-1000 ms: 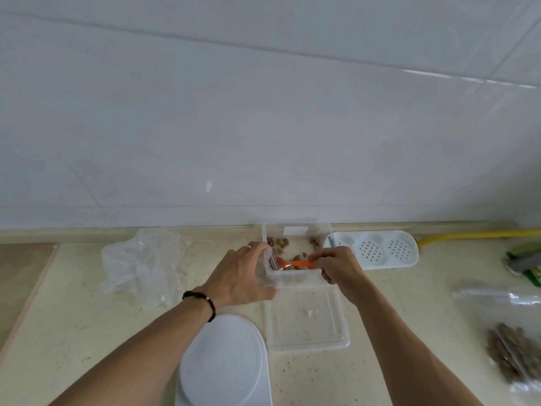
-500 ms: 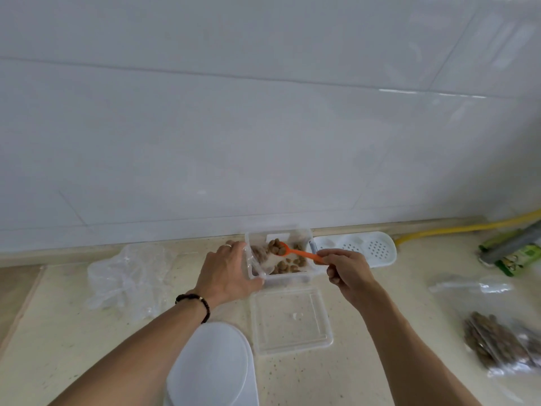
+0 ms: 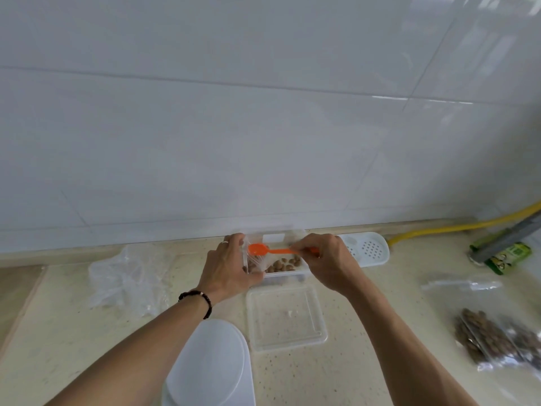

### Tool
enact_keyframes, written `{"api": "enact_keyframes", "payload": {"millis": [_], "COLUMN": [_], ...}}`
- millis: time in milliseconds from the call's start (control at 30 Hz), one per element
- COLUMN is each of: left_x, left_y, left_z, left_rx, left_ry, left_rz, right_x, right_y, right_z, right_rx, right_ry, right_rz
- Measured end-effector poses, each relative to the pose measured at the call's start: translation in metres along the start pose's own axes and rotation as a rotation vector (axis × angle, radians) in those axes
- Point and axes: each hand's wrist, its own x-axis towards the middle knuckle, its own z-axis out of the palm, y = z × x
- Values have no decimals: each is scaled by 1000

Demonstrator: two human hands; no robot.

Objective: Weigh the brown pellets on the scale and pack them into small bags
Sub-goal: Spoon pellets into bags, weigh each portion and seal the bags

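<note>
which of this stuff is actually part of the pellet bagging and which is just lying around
In use:
left hand holding small clear bag
right hand pinching orange plastic spoon
clear plastic tub of brown pellets
white oval scale
filled pellet bags
crumpled clear bags

Lying about:
clear lid
white perforated tray
yellow hose
green packet
</note>
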Motion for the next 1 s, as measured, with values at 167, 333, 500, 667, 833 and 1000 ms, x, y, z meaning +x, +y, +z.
{"api": "enact_keyframes", "payload": {"millis": [167,333,500,667,833,1000], "left_x": [1,-2,1,-1,-2,-2], "left_y": [-7,-20,-27,-28,-27,-23], "left_z": [1,2,1,5,4,1], "left_rx": [8,-57,-50,-57,-59,-47], "left_ry": [-34,-116,-198,-149,-140,-141], "left_rz": [-27,-11,29,69,72,78], "right_x": [6,25,39,36,41,38], "right_y": [14,47,53,53,43,48], "right_z": [2,34,67,71,77,65], "right_rx": [158,31,2,141,296,583], "right_ry": [174,68,37,-86,-167,-139], "right_rz": [240,416,434,334,452,664]}}
